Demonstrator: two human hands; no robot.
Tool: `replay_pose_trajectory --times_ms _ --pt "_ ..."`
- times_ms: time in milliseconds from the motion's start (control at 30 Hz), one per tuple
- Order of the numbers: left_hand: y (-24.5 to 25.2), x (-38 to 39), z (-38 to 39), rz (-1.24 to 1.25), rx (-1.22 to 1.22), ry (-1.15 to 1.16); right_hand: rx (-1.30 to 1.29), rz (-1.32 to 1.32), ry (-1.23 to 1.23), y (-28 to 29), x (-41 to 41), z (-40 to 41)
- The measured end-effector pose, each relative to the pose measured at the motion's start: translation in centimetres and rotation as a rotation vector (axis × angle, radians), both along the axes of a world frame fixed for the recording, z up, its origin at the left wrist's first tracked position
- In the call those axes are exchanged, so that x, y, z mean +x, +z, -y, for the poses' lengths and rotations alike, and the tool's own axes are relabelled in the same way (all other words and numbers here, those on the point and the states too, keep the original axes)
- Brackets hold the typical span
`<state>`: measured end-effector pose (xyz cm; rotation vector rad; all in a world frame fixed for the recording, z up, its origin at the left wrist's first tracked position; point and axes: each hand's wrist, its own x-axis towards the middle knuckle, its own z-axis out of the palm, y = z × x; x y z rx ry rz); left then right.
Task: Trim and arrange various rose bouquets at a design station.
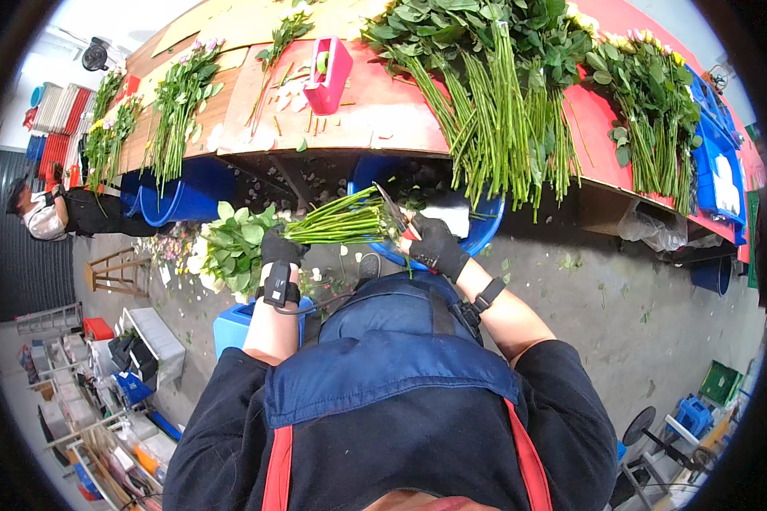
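Gloved in black, my left hand [282, 246] is closed around a bunch of white roses [233, 246], held sideways with the blooms at the left and the green stems pointing right. My right hand [436, 246], also gloved, grips pruning shears [396, 214] with red on the handle. Their blades lie at the cut ends of the stems. Beneath the stem ends and the shears stands a big blue bin [495, 220] with something white in it. How far apart the blades are cannot be told.
A red-topped workbench [383, 131] runs across the front, bearing rose bunches [498, 108] and a pink tape dispenser [332, 80]. A blue container [230, 322] stands by my left forearm. A co-worker [57, 207] is at the far left, near a wooden stool [118, 271].
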<state>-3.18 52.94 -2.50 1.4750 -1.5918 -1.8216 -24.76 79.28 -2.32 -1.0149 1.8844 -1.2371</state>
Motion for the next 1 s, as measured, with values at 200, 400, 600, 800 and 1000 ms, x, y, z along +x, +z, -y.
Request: replay_pose_trajectory --times_ms 200,400,600,800,1000 --pt "-3.0 3.3 2.1 -0.205 -0.211 -0.177 0.202 0.010 0.010 2.9 -1.8 0.0" --pt "-1.5 7.6 4.5 -0.722 0.015 0.041 0.155 -0.361 -0.006 4.9 -6.8 9.4" --pt "3.2 8.4 8.0 -0.568 -0.016 0.135 0.597 -0.527 -0.315 3.8 -12.7 20.7" --pt "5.9 4.7 11.3 -0.222 -0.486 -0.074 0.661 -0.766 -0.410 -0.9 -15.1 24.7" --pt "5.4 0.0 13.7 -0.101 -1.161 -0.456 -0.141 0.085 0.112 13.3 -7.2 18.9"
